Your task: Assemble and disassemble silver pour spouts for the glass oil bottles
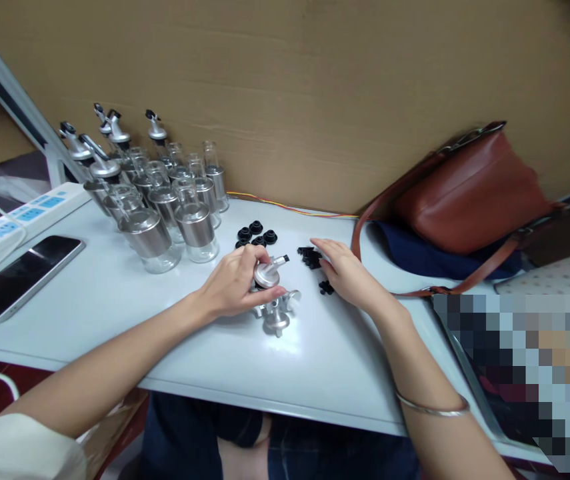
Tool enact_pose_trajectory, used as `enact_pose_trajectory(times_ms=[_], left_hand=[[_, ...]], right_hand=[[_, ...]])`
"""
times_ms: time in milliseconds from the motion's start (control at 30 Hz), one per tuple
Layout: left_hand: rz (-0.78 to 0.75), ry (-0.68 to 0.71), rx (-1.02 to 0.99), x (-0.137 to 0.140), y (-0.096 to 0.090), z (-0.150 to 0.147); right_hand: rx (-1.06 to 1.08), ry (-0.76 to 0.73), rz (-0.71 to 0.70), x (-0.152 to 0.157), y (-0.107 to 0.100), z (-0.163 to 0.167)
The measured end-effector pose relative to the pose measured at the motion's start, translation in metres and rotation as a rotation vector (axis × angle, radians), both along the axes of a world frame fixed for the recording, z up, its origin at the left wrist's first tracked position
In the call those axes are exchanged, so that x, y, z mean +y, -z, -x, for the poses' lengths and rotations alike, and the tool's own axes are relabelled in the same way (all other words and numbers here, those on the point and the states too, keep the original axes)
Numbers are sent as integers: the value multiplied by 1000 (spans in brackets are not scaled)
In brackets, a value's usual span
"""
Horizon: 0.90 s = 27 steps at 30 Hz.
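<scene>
My left hand [237, 283] is closed around a silver pourer spout [268, 272], its tip pointing up and to the right. Below that hand, more silver pourer tops [277, 322] lie on the table. My right hand [347, 270] reaches over a small pile of black plastic pieces [309, 257], its fingers stretched out and the thumb apart. A few similar black bits [325, 287] lie under the palm side of that hand. Whether its fingertips touch the pile cannot be made out. Behind my left hand sit several round black stoppers [256, 228], partly hidden by it.
Glass bottles with steel bands [195, 230] stand in a group at the back left, several topped with pourers [105, 167]. A phone [22, 277] and a power strip [29, 213] lie at the left. A brown leather bag [475, 193] rests at the back right. Cardboard [289, 100] walls the rear.
</scene>
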State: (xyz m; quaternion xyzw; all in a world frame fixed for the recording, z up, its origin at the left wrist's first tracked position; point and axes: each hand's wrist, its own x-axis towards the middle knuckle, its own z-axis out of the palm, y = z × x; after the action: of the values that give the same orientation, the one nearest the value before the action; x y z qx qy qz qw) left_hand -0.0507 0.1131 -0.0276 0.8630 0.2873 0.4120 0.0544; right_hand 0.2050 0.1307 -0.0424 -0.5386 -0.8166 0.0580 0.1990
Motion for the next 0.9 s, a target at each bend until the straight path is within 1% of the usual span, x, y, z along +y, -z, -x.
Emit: enact_pose_trajectory(times_ms=[133, 267, 400, 467, 533, 633, 767, 833, 900], left_hand=[[6, -14, 9, 0, 0, -1], [-23, -2, 1, 1, 0, -1], [-35, 2, -3, 1, -1, -1], [-34, 1, -4, 0, -1, -1], [-39, -4, 5, 0, -2, -2], [-77, -9, 37, -1, -3, -3], [-94, -17, 82, -1, -4, -3], [-86, -24, 99, -1, -4, -3], [-91, -23, 113, -1, -4, -3]], right_hand=[[11, 7, 22, -1, -1, 3], [25, 29, 23, -3, -5, 3], [32, 55, -5, -4, -8, 3], [49, 51, -52, -5, -13, 6], [102, 9, -143, -9, -20, 12], [202, -121, -278, -19, -34, 26], [248, -289, -341, -34, -43, 44], [248, -333, -362, -37, -44, 49], [235, -343, -381, -38, -44, 50]])
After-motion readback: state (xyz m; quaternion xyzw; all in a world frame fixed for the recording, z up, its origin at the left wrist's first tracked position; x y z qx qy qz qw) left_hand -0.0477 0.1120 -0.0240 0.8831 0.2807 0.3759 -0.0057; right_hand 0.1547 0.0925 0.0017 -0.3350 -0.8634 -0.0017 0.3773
